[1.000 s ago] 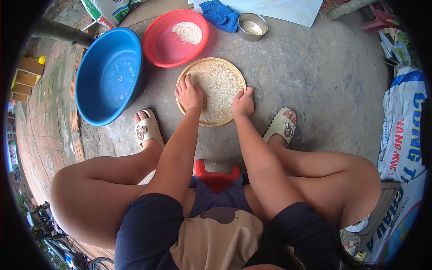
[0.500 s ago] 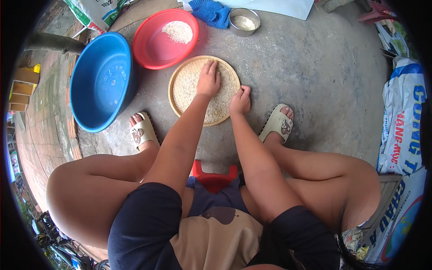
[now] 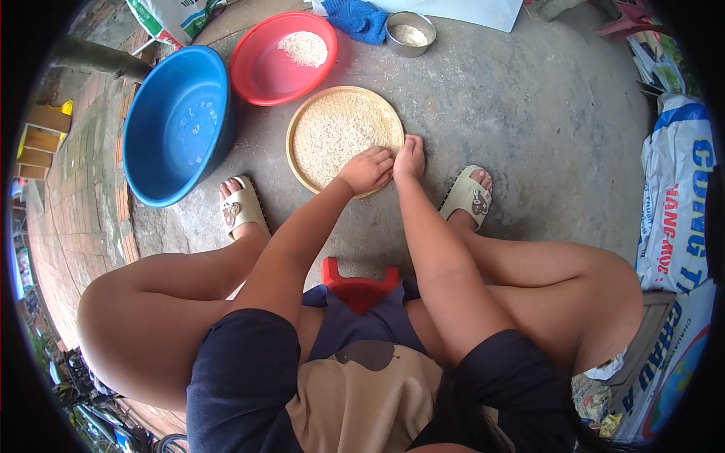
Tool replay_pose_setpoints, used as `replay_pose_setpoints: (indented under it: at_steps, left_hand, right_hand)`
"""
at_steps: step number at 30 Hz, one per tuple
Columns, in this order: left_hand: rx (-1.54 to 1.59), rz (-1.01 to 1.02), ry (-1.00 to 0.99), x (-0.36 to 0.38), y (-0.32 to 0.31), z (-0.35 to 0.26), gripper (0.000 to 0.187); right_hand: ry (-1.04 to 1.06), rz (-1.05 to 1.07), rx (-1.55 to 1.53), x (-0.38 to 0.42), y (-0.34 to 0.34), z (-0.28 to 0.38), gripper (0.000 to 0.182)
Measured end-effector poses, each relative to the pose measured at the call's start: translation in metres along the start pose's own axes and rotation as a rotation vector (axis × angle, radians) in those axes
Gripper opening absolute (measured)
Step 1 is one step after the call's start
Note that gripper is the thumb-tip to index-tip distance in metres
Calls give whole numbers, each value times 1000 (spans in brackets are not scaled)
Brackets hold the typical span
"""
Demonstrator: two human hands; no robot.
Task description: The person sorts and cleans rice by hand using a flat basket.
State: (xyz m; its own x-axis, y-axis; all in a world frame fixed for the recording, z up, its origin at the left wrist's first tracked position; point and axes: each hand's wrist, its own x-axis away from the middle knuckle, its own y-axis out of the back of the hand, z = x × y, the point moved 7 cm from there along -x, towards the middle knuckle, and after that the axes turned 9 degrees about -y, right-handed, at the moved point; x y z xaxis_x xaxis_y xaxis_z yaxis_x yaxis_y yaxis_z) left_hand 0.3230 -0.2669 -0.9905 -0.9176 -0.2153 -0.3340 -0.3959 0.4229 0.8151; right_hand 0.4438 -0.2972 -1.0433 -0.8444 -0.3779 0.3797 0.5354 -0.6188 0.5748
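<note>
A round bamboo winnowing tray (image 3: 290, 140) with a raised rim sits on the concrete, spread with pale rice grains (image 3: 321, 136). My left hand (image 3: 368, 170) rests palm-down on the rice at the near right part of the tray, fingers stretched toward the rim; their tips are partly hidden among the grains. Just beside it, my right hand (image 3: 410, 158) is closed around the tray's right rim, fingers over the edge.
Beyond the tray stand a red basin (image 3: 264, 68) with some rice, a large blue basin (image 3: 162, 143), a blue cloth (image 3: 355, 21) and a metal bowl (image 3: 408, 50) of grains. Printed sacks (image 3: 668, 204) line the right side. A red stool (image 3: 359, 291) is under me.
My left hand has swept from the tray's far part toward me and right, close to my right hand. Grains are thinner at the far right. My right hand still holds the rim.
</note>
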Motion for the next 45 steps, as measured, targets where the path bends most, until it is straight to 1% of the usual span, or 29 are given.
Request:
replay_pose_setpoints:
  at_steps: [2, 4, 5, 7, 8, 10, 11, 12, 13, 14, 15, 16, 18, 19, 20, 22, 23, 24, 26, 28, 30, 32, 34, 36, 37, 39, 40, 42, 45]
  left_hand:
    - [-48, 5, -20, 14, 5, -6, 18]
    - [-129, 69, -124, 27, 13, -14, 16]
    - [-135, 67, -124, 34, 17, -11, 16]
    - [-236, 165, -95, 49, 21, -1, 14]
    - [-242, 164, -94, 56, 23, 5, 14]
    - [-343, 94, 23, 69, 34, 25, 14]
    - [-369, 62, 86, 74, 40, 34, 15]
    - [-374, 60, 89, 74, 42, 39, 15]
    - [-351, 85, 241, 78, 43, 54, 16]
    - [-324, 109, 393, 80, 47, 65, 18]
    - [-258, -10, 474, 79, 56, 70, 24]
    - [-259, -13, 474, 72, 57, 72, 24]
    - [-45, -244, 768, 69, 70, 89, 30]
    - [55, -355, 812, 63, 74, 93, 34]
    - [55, -355, 811, 53, 77, 94, 34]
    - [438, -476, 886, 41, 76, 98, 34]
    - [610, -584, 867, 30, 83, 90, 31]
    - [608, -587, 869, 25, 91, 88, 31]
    - [1250, -715, 823, 10, 91, 80, 27]
    - [1259, -756, 826, -2, 114, 67, 29]
    - [1293, -801, 681, -12, 129, 67, 28]
    - [1333, -797, 647, -17, 143, 65, 27]
    - [1387, -814, 544, -26, 164, 55, 27]
    - [1390, -809, 511, -31, 176, 51, 26]
    - [1401, -799, 462, -34, 183, 47, 26]
    - [1466, -774, 367, -39, 189, 46, 28]
    - [1467, -773, 367, -39, 189, 46, 28]
    - [1464, -771, 281, -46, 201, 38, 27]
    - [1475, -772, 210, -53, 214, 31, 26]
  right_hand:
    - [21, -7, -12, 0, 0, 2, 36]
    - [6, 5, -11, -1, -1, 2, 36]
    - [2, 9, -3, -1, -2, 2, 35]
    - [3, 15, 2, -2, -5, 1, 34]
    - [-16, 26, 17, -2, -5, 2, 32]
    - [-32, 40, 30, 2, -9, 3, 29]
    - [-22, -27, 29, 7, -7, 5, 26]
    - [-13, -94, 28, 11, -4, 7, 23]
    - [-8, -91, 25, 16, -7, 8, 23]
    - [76, -214, 116, 28, 1, 17, 22]
    - [160, -339, 207, 39, 8, 28, 21]
    - [164, -340, 207, 44, 8, 34, 21]
    - [430, -326, 158, 57, 2, 56, 20]
    - [480, -241, 148, 57, -7, 62, 22]
    - [480, -242, 148, 51, -18, 63, 22]
    - [-117, 461, -443, 30, -78, 36, 38]
    - [-464, 720, -614, 45, -96, 34, 56]
    - [-464, 723, -612, 45, -99, 39, 56]
    - [-658, 1000, -892, 61, -115, 50, 61]
    - [-624, 1008, -915, 69, -109, 60, 58]
    - [-691, 1039, -1037, 73, -112, 62, 55]
    - [-702, 1076, -1042, 76, -113, 63, 54]
    - [-713, 1111, -1052, 78, -115, 63, 53]
    - [-802, 1173, -1165, 80, -119, 62, 52]
    - [-804, 1171, -1166, 79, -120, 60, 52]
    - [-778, 1290, -1232, 79, -123, 63, 51]
    - [-777, 1288, -1232, 77, -125, 61, 51]
    - [-809, 1287, -1275, 78, -126, 61, 50]
    - [-804, 1269, -1260, 76, -126, 60, 48]
